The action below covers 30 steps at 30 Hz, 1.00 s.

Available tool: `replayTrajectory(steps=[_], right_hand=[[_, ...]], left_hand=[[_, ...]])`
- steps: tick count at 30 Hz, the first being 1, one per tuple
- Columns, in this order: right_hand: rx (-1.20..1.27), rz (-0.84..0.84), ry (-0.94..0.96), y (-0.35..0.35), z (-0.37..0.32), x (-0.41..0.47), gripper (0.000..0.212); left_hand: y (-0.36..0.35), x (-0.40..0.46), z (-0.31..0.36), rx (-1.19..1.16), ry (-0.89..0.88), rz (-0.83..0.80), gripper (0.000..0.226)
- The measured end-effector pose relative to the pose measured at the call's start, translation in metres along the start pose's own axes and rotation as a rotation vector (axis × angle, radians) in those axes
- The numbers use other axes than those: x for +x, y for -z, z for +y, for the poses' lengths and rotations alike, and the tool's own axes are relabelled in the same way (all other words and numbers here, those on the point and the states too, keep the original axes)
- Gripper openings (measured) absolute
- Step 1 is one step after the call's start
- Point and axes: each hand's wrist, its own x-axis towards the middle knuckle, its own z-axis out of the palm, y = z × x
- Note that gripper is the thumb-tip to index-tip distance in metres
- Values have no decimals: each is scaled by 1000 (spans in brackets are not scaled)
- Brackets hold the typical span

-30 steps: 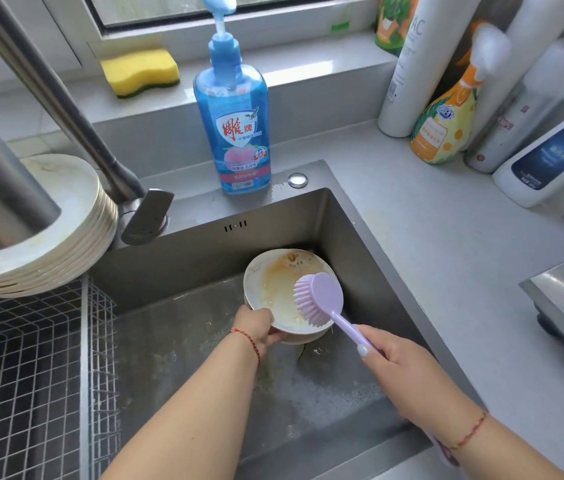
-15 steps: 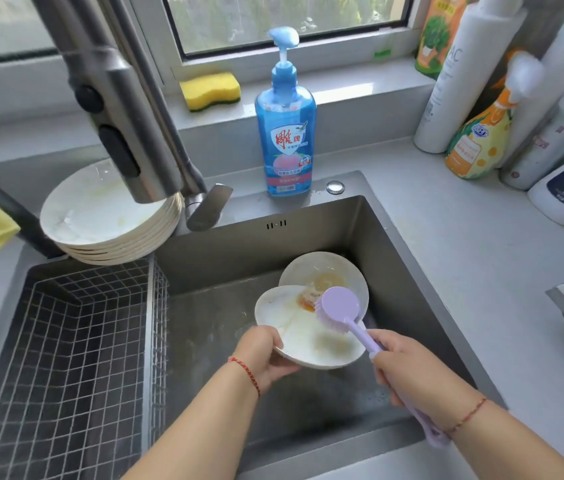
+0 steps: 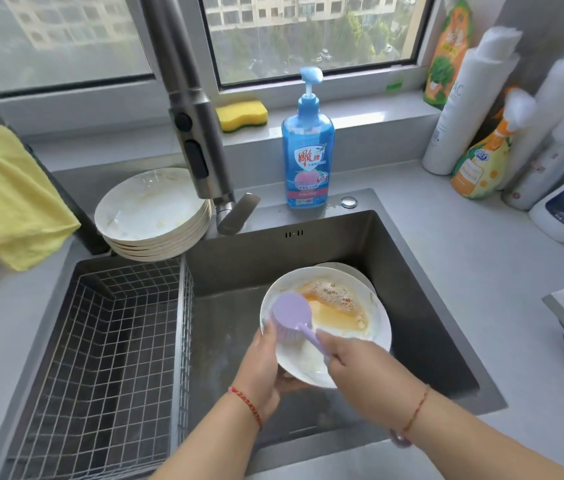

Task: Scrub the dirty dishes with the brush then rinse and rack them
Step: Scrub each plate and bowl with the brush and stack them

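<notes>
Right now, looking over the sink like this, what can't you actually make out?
All in the head view:
- Second plate in the sink: mostly hidden behind the held plate.
- Brush bristles: face down, covered by its lilac head.
- Handle: wrapped by the right hand.
- Left hand fingers: under the plate.
- Right-hand bottles: labels blurred.

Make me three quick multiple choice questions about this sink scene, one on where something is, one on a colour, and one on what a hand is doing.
1. Where is the sponge?
A. on the windowsill
B. in the sink
C. in the wire rack

2. What colour is the brush?
A. green
B. lilac
C. red

3. What is the left hand doing?
A. resting on the counter
B. pressing the soap pump
C. holding the plate

Answers:
1 A, it lies on the sill behind the tap.
2 B, head and handle are pale purple.
3 C, its fingers grip the plate's left rim.
</notes>
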Motion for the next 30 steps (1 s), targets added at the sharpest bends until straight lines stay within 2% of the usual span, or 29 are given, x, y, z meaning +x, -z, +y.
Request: replayTrajectory(steps=[4, 7, 9, 12, 14, 16, 18, 23, 26, 27, 30], right_hand=[[-266, 201, -61, 11, 19, 29, 62], [-399, 213, -97, 16, 32, 11, 65], [-380, 160, -81, 14, 33, -11, 63], [-166, 3, -11, 5, 18, -32, 57], [-66, -58, -4, -2, 1, -29, 47], [31, -50, 12, -10, -8, -16, 46], [13, 19, 26, -12, -10, 1, 51], [-260, 243, -53, 9, 17, 24, 58], [-270, 228, -83, 10, 31, 8, 49], [-279, 210, -74, 8, 31, -2, 52], [-198, 51, 1, 1, 16, -29, 58]], left_hand=[[3, -4, -5, -32, -70, 13, 47], [9, -5, 0, -63, -134, 40, 45], [13, -6, 4, -59, -165, 57, 42], [17, -4, 5, -64, -160, 67, 47], [16, -4, 1, -68, -121, 80, 62], [15, -5, -5, -78, -80, 66, 77], [13, -7, -9, -86, -70, 31, 78], [17, -5, -8, -120, -118, 7, 75], [20, -5, 0, -118, -166, 26, 70], [21, -5, 3, -112, -180, 28, 69], [20, -3, 7, -92, -184, 39, 72]])
